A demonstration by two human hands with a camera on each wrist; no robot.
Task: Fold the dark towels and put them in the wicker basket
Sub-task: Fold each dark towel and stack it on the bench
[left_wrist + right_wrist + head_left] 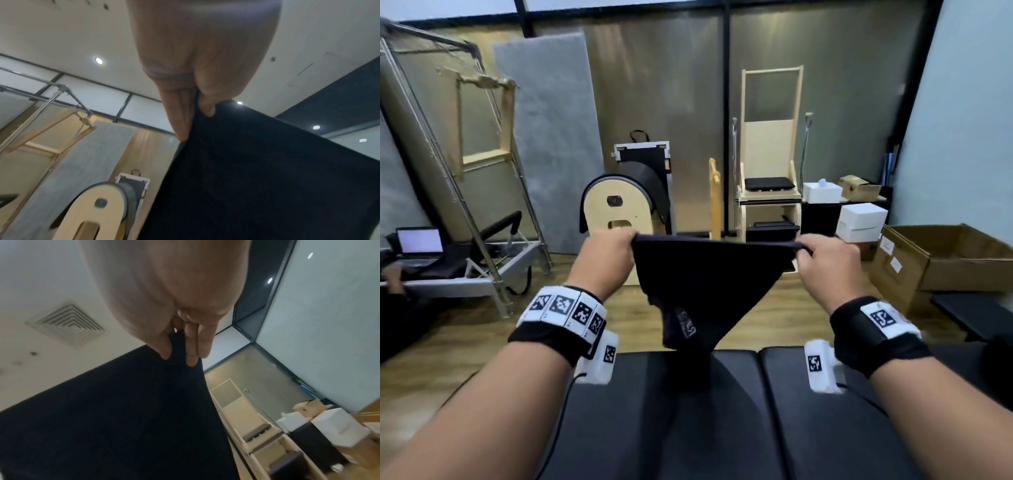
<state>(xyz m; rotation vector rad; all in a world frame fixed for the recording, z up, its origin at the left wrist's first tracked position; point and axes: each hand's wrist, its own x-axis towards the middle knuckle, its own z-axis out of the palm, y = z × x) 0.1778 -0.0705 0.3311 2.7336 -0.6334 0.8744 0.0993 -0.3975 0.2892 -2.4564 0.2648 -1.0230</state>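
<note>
Thumb and fingertips (207,110) of the left hand (606,260) pinch one top corner of a dark towel (705,274); the right hand (828,263) does the same at the other corner, its fingers (193,353) curled over the hem with the cloth bunched between them. Between the two grips the upper edge runs taut and level, held up in the air at chest height, and the rest hangs down, narrowing to a loose, twisted tail whose end touches the black padded bench (825,428) below. It looks soft and light, limp enough to sag wherever it isn't held, so the corners are the right places to keep hold of; a grip in the middle would likely let it collapse into a bunch. The lower corners probably need shaking out before any fold will lie square. No wicker basket shows in any view.
</note>
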